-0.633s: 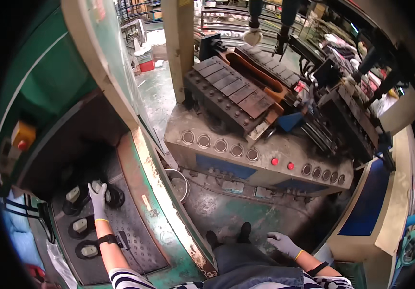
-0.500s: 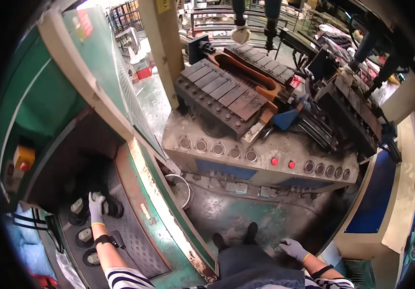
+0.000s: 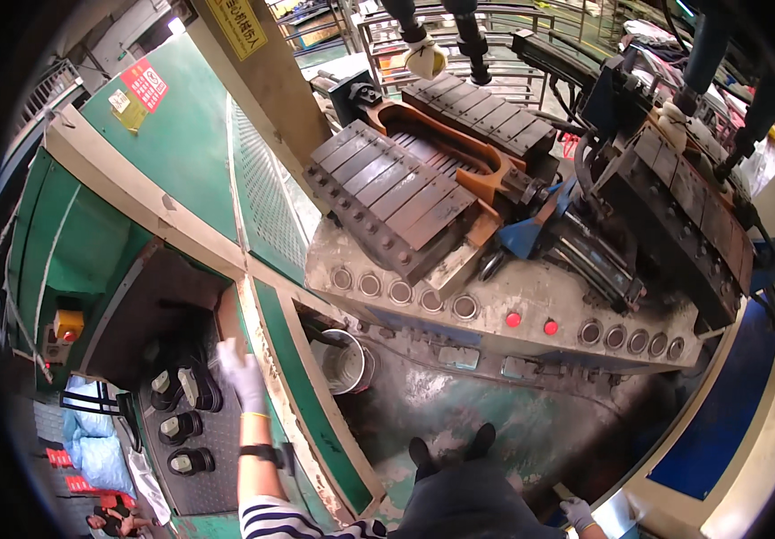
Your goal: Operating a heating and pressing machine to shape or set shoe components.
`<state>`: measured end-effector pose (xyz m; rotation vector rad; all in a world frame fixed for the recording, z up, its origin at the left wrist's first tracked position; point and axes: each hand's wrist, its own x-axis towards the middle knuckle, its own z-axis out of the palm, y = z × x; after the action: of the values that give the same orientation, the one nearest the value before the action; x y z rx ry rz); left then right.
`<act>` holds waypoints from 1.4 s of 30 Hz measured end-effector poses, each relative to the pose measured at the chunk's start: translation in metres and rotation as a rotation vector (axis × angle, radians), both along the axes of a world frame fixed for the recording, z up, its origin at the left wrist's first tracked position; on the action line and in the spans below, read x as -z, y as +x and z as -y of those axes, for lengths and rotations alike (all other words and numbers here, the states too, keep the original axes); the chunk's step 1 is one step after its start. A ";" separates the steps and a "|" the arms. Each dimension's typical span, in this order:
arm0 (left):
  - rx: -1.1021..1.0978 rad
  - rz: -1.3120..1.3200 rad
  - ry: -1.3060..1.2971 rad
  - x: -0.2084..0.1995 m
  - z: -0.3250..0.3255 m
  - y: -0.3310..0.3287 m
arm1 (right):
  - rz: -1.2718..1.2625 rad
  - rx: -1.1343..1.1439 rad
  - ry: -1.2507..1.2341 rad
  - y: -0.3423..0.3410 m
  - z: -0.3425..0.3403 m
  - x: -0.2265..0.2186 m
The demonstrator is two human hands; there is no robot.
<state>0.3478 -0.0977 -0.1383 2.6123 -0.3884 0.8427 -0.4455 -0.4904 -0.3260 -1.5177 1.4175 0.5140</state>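
My left hand [image 3: 242, 375], in a pale grey glove with a yellow cuff, is raised beside the worn rim of a green machine bay. Its fingers are stretched upward, somewhat blurred, with nothing visible in them. Several black rounded pieces with pale grey tops [image 3: 194, 386] stand to its left on the dark studded plate [image 3: 225, 463] inside the bay. My right hand [image 3: 576, 512], also gloved, is low near the bottom edge, right of my legs. Its fingers look curled, and a small pale flat piece [image 3: 562, 491] shows at their tips; its kind is unclear.
Ahead stands a machine bench [image 3: 387, 310] with round buttons, two red ones among them, and slatted metal blocks [image 3: 396, 193] on top. A bucket [image 3: 349, 366] sits on the floor beside the bay. A yellow box with a red button [image 3: 68, 326] is at left; blue cabinet panels [image 3: 720, 413] are at right.
My left hand has left the black piece it was touching and moved right, toward the bay's rim. My right hand has moved lower. The view has shifted, showing more at the upper left.
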 end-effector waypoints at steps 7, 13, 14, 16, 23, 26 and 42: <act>0.617 -0.256 -0.185 -0.007 0.278 -0.141 | 0.220 -0.013 -0.121 0.021 0.024 0.006; 0.803 -0.393 -0.271 -0.021 0.431 -0.196 | 0.228 -0.121 -0.172 0.032 0.034 0.015; 0.808 -0.421 -0.275 -0.024 0.447 -0.200 | 0.188 -0.080 -0.176 0.030 0.031 0.015; 0.815 -0.431 -0.230 -0.020 0.469 -0.192 | 0.258 -0.022 -0.135 0.019 0.028 0.023; 0.889 -0.963 -0.536 0.000 0.512 -0.196 | 0.262 0.802 0.223 -0.058 -0.029 0.079; 0.867 -1.183 -0.517 0.026 0.495 -0.202 | 0.242 0.815 0.267 -0.055 -0.050 0.070; 0.840 -0.807 -0.295 0.004 0.555 -0.099 | 0.149 0.652 0.014 0.011 -0.157 -0.019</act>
<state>0.2492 -0.6532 -0.1420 1.9719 -0.9107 -0.3927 -0.4348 -0.3333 -0.3069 -0.9722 1.6711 0.0095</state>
